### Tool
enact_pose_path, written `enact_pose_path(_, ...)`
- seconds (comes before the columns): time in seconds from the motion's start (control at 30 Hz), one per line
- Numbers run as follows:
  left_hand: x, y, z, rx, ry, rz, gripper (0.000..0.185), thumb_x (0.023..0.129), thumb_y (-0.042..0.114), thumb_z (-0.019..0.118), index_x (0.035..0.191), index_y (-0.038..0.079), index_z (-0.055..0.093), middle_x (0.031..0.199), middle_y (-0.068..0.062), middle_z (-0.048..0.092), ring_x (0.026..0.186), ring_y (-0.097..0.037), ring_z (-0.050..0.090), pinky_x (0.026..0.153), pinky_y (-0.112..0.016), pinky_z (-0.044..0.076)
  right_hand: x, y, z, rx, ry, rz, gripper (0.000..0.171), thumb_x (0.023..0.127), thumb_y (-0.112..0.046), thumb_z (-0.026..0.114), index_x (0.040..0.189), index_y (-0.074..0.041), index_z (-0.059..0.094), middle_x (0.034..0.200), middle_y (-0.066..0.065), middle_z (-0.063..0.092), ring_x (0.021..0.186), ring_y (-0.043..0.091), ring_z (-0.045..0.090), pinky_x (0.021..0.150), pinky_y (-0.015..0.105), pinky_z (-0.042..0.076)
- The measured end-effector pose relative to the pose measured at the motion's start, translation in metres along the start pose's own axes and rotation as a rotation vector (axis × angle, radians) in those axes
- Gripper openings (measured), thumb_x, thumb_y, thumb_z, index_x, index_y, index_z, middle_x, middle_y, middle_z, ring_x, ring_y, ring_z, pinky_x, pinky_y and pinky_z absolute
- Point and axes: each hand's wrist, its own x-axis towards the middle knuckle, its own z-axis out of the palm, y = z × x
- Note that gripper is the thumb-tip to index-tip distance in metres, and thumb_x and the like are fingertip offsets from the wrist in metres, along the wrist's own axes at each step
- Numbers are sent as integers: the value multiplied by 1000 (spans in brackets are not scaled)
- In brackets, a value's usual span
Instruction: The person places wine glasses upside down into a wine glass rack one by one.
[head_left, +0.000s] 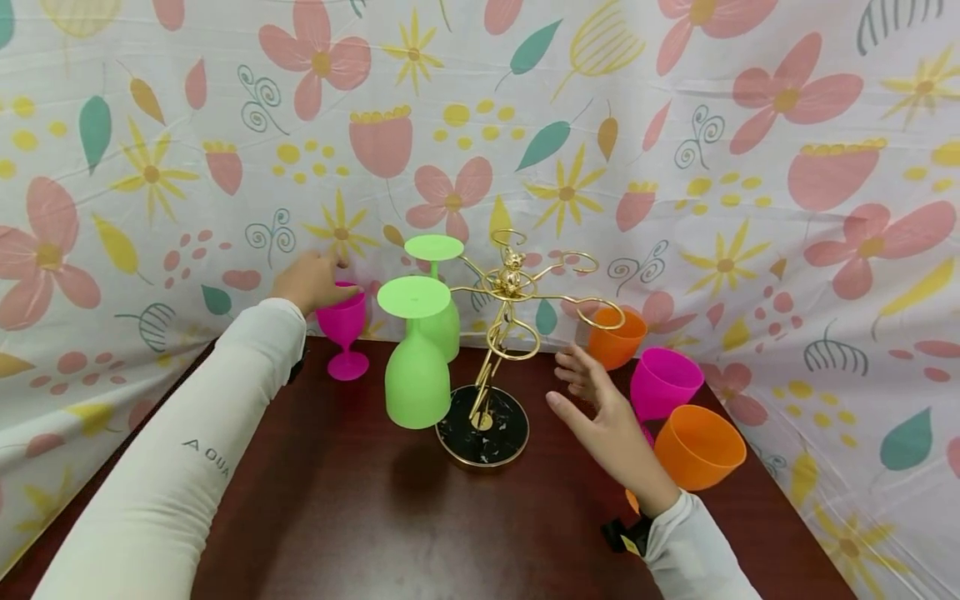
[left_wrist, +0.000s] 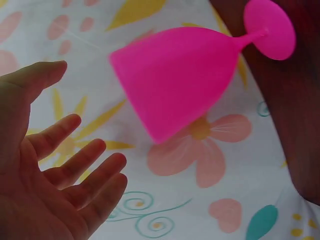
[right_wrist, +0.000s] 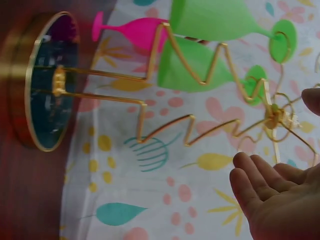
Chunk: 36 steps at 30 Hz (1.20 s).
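Note:
My left hand [head_left: 306,282] is at the rim of a pink goblet [head_left: 343,317] that stands upright at the table's back left. In the left wrist view its fingers are spread and apart from the pink goblet [left_wrist: 180,75]. Two light green goblets, a nearer one [head_left: 417,379] and a farther one [head_left: 449,329], hang upside down by their feet from a gold ring rack [head_left: 510,287] with a round black base [head_left: 495,442]. To the right of the rack is my right hand [head_left: 600,421], its fingers loosely extended and holding nothing. The right wrist view shows that hand [right_wrist: 280,200] below the rack's top.
On the right side of the dark table [head_left: 337,525] stand an orange goblet [head_left: 618,337], a pink goblet [head_left: 663,383] and a nearer orange goblet [head_left: 697,450], close to my right wrist. A floral curtain [head_left: 465,108] borders the table behind and at the sides.

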Motion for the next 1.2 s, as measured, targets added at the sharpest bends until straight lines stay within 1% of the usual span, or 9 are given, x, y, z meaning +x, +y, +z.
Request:
enact_pose_path(0.13,3,-2,10,24,-3,-61,67,86,52,67,136,10,52,130,-26,48,117,-41,47,84,-67,40,-4,8,10,-27,-63,22,67,97,-26,64,153,-22,29,146,-1,44,129,19,47,105,39,39)
enact_pose_path(0.27,7,-2,18,57,-22,-94,76,84,61,65,141,13,50,137,-24,46,120,-46,43,84,-72,34,-7,14,18,-19,-113,44,65,97,-28,63,152,-22,30,146,2,44,130,21,48,105,44,39)
enact_pose_path(0.4,9,-3,22,83,-50,-121,79,84,61,65,144,13,46,143,-26,39,123,-54,35,86,-74,29,-10,20,24,-39,-135,45,64,96,-31,64,151,-22,32,146,2,45,129,21,48,105,46,39)
enact_pose_path(0.53,10,-3,24,109,-68,-140,80,85,60,64,146,11,45,146,-27,34,126,-56,30,88,-76,26,-14,27,30,-81,-143,50,62,96,-32,64,150,-21,36,145,1,45,127,20,49,103,47,41)
enact_pose_path(0.67,11,0,27,127,-68,-141,80,84,60,64,144,10,46,142,-30,38,124,-56,32,88,-75,26,-17,32,34,-160,-146,56,62,95,-37,64,149,-20,38,142,2,47,125,22,49,100,49,44)
enact_pose_path(0.83,10,2,32,140,-63,-132,76,86,54,65,142,6,46,135,-35,41,120,-56,36,91,-72,32,-19,36,40,-230,-149,49,62,95,-41,63,149,-19,39,141,4,48,124,22,49,98,46,46)
enact_pose_path(0.93,10,3,35,146,-56,-142,76,86,53,65,141,4,45,132,-37,41,118,-56,38,91,-69,35,-21,36,43,-196,-154,52,61,95,-39,63,148,-19,41,141,5,49,124,21,49,100,47,45)
enact_pose_path(1.1,11,1,41,159,-43,-145,77,85,52,66,138,1,45,127,-38,43,113,-54,41,89,-67,37,-23,35,45,-107,-187,103,58,96,-39,62,148,-24,40,139,-4,49,127,21,49,102,50,42)
enact_pose_path(1.2,13,-1,44,163,-41,-142,77,85,52,66,137,-1,45,125,-39,43,112,-54,41,89,-67,37,-23,33,45,-90,-199,127,58,96,-42,61,148,-26,40,139,-7,47,127,22,48,102,51,41)
